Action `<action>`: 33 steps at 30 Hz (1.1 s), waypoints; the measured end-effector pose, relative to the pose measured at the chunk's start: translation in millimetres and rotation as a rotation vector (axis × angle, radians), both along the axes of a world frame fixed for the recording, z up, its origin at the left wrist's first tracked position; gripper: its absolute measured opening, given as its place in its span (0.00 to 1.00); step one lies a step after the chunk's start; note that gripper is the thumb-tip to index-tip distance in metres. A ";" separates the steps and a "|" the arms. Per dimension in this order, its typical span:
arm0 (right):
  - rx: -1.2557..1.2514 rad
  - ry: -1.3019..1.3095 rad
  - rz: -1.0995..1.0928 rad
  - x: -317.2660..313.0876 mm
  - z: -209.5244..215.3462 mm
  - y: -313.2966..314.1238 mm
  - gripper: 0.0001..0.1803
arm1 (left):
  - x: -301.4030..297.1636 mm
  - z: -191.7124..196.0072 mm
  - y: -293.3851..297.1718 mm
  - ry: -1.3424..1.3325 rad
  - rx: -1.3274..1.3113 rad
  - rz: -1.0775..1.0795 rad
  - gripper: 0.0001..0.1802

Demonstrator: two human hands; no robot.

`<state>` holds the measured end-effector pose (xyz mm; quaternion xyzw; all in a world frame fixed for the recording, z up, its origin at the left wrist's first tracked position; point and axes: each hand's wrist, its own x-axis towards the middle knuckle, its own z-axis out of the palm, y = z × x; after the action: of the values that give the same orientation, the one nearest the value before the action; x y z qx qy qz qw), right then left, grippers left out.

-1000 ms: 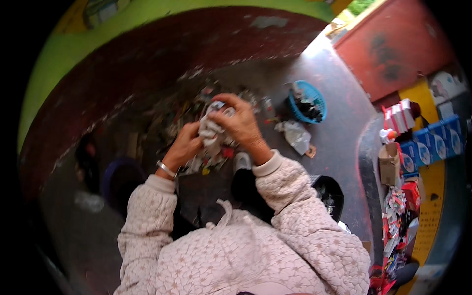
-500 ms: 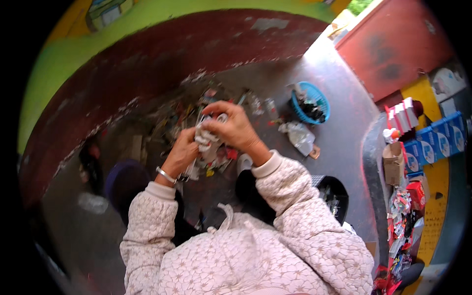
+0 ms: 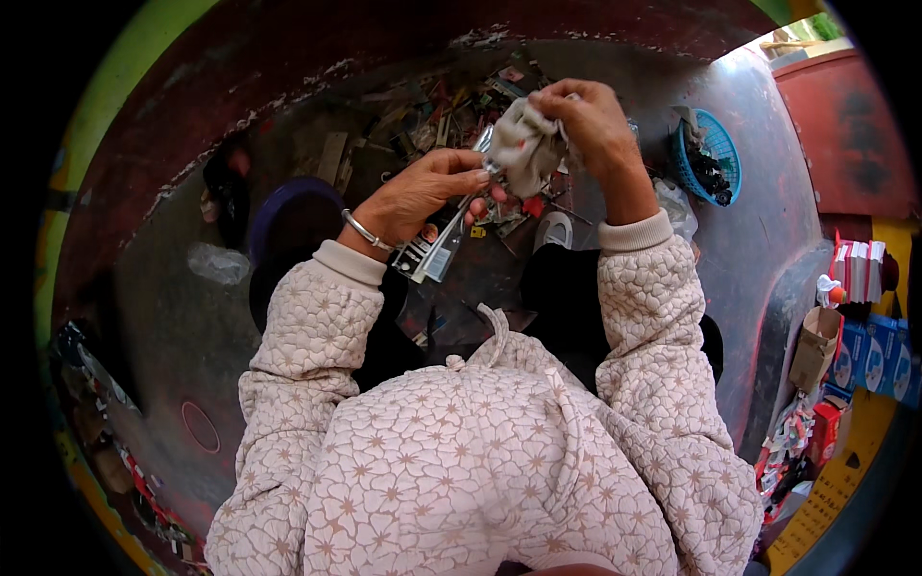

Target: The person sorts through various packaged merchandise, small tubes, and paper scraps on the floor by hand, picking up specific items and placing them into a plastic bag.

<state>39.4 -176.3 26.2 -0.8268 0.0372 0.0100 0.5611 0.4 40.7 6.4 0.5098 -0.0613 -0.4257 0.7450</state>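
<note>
Both my hands are raised over the floor in front of me. In the fingers of my right hand [image 3: 597,127] hangs a crumpled greyish-white cloth [image 3: 526,152] with a small reddish mark. My left hand [image 3: 427,197], with a silver bangle [image 3: 365,230] at its wrist, pinches a long, shiny clear plastic packet [image 3: 444,245] with dark and pale printing at its lower end. The packet's upper end lies right beside the cloth; whether they touch, I cannot tell.
Mixed scraps [image 3: 442,110] lie heaped along the dark red wall. A blue basket [image 3: 732,163] with black stuff stands right, near a clear plastic bag [image 3: 675,206]. A purple tub rim [image 3: 279,206] is at my left. Boxes [image 3: 869,355] line the right side.
My hands have moved apart, the right one up and rightward with the cloth, which hangs looser. The plastic packet shows plainly in my left hand. The view has shifted.
</note>
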 end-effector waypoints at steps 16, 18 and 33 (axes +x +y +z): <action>-0.359 -0.227 -0.184 37.3 -35.4 -39.1 0.10 | 1.2 15.2 13.2 -0.054 -0.054 0.041 0.18; 0.020 -0.046 -0.233 39.6 -37.7 -51.7 0.12 | 2.1 13.4 15.7 -0.013 -0.080 0.086 0.18; 0.619 0.239 0.020 4.6 2.0 11.5 0.08 | 6.2 12.9 9.3 0.054 -0.077 0.047 0.17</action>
<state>44.0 -164.7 28.2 -0.6105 0.0897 0.1231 0.7772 6.6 50.0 19.3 0.4703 -0.0458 -0.4190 0.7754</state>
